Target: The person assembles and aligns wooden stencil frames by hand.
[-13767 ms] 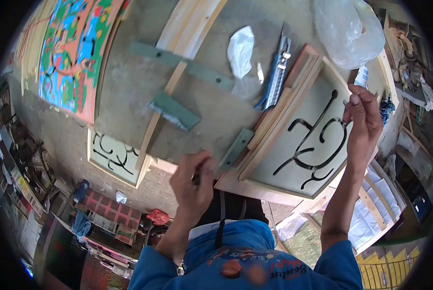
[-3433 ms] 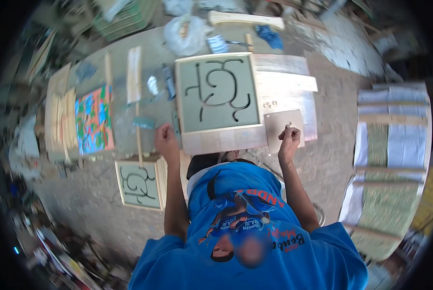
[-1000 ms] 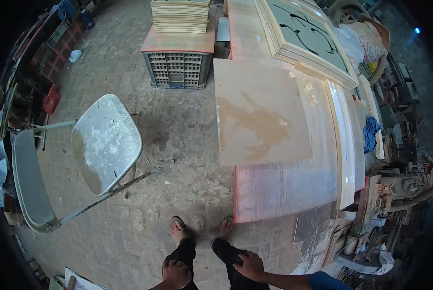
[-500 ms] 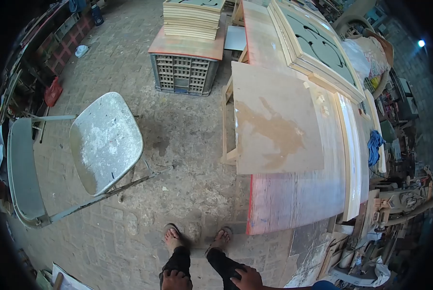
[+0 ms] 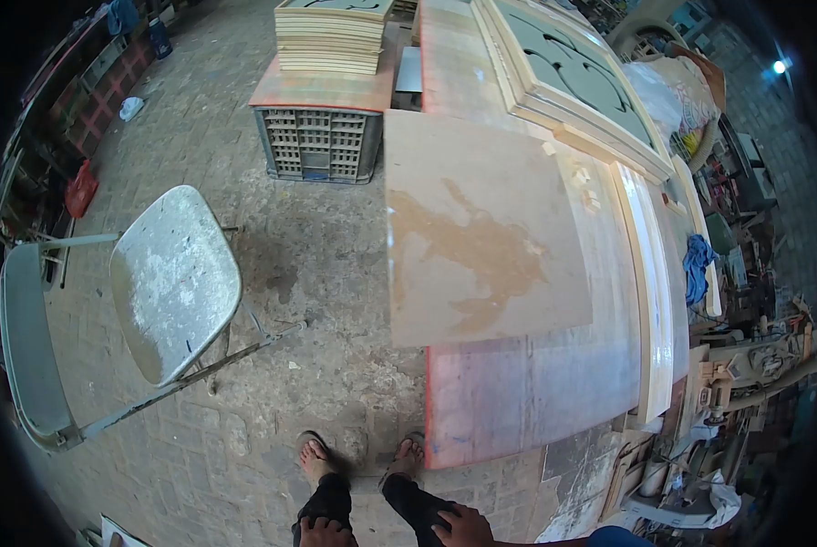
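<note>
My left hand (image 5: pixel 325 532) rests on my left knee at the bottom edge, its fingers lying over the dark trouser cloth. My right hand (image 5: pixel 464 527) lies on my right knee with the fingers apart. Neither hand holds anything. In front of me, to the right, a worktable (image 5: pixel 527 392) with a reddish edge carries a thin brown board (image 5: pixel 477 228) with a tan stain. The board's left side juts past the table's edge. Framed panels (image 5: pixel 577 68) with dark curved lines are stacked at the table's far end. A long pale wooden strip (image 5: pixel 650 301) lies along its right side.
A paint-spotted folding chair (image 5: pixel 185 283) stands on the left. Beyond it, a grey plastic crate (image 5: pixel 322 146) bears a board and a stack of wooden frames (image 5: pixel 329 41). A blue cloth (image 5: pixel 698 269) hangs at the table's right. Tools and scraps crowd the right side.
My view has shifted slightly, so the table, crate and chair appear farther left. Both hands stay on my knees.
</note>
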`<state>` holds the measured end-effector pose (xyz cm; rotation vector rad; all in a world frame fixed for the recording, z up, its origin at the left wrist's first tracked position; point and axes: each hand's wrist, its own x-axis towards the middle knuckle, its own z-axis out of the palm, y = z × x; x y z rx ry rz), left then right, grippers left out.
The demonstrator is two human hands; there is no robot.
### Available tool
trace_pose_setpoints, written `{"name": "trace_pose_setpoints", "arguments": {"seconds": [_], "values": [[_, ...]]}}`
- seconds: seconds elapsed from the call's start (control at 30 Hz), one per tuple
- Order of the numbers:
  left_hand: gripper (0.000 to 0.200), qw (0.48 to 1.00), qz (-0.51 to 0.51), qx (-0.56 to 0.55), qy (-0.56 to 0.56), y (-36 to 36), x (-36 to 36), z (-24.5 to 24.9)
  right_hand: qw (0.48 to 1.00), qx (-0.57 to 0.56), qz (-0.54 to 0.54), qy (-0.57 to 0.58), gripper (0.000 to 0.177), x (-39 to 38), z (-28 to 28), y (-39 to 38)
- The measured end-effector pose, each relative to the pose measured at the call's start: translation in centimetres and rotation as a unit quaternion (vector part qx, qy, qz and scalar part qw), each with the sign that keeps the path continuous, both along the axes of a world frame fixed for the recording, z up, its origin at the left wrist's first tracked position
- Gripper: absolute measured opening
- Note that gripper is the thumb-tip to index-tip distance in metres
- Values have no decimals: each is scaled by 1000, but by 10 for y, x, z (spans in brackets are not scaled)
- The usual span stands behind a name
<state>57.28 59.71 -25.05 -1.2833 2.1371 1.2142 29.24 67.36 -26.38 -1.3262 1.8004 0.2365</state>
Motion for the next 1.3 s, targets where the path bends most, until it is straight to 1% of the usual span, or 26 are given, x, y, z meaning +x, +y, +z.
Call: {"name": "trace_pose_setpoints", "arguments": {"seconds": [0.1,0.23,0.3,0.33,0.4,0.5,0.63,0.7,0.73,0.8,0.83,0.87,0.9,0.93,0.97,1.0,1.03,1.07,1.1,1.13,1.17,1.2,1.23,1.27,1.3], "values": [[31,999,-13,26,-23,-2,-3,2,1000,-9,-13,0,44,3,4,2],[32,998,-41,29,-32,-5,-6,5,1000,-15,-26,3,42,4,3,14],[33,996,-44,70,-38,-9,-10,8,999,-15,-37,-4,42,3,3,20],[33,996,-46,69,-43,-9,-11,8,999,-13,-44,-7,42,3,3,22],[33,991,-79,85,-68,-6,-14,3,999,-12,-52,-8,41,3,5,28],[34,991,-65,97,-69,1,-17,0,998,-5,-66,-11,41,1,9,36],[34,989,-83,93,-82,-1,-29,6,997,18,-75,-16,41,-2,12,41],[35,979,-80,147,-118,-7,-37,10,995,28,-88,-28,42,-4,14,38],[35,978,-80,148,-124,-1,-35,2,994,40,-99,-35,42,-5,16,37],[36,976,-150,58,-147,15,-29,-22,992,53,-104,-43,43,-5,14,37],[36,976,-150,60,-149,12,-33,-23,991,64,-107,-44,44,-8,9,38],[37,972,-150,74,-164,9,-38,-21,998,-3,-60,-6,42,-11,-7,50],[37,968,-151,89,-178,7,-42,-20,998,0,-59,-10,42,-14,-18,53],[37,973,-135,79,-169,8,-43,-23,998,15,-61,-11,41,-15,-25,55],[37,972,-134,84,-173,9,-42,-28,997,31,-63,-12,41,-15,-25,56],[33,982,-86,72,-154,8,-42,-35,997,44,-67,-19,37,-17,-19,48],[30,988,-36,60,-136,8,-40,-39,997,47,-63,-26,37,-18,-18,46],[30,987,-32,66,-142,9,-36,-41,995,47,-90,-22,37,-19,-19,44],[24,995,60,-8,-80,10,-32,-43,992,46,-116,-16,37,-21,-22,43],[19,985,151,-85,-15,3,-39,-33,988,52,-141,-16,38,-23,-24,41],[11,964,229,-126,40,-7,-39,-23,989,54,-135,-17,38,-29,-27,41],[11,954,257,-153,31,-14,-34,-18,978,44,-204,-18,35,-33,-28,45],[17,907,353,-227,9,-31,-46,12,961,33,-272,-20,33,-34,-38,50],[22,884,424,-195,21,-45,-42,25,945,-70,-318,-30,29,-39,-72,78],[27,853,495,-160,34,-53,-37,35,940,-112,-323,-12,26,-56,-79,88]]}}
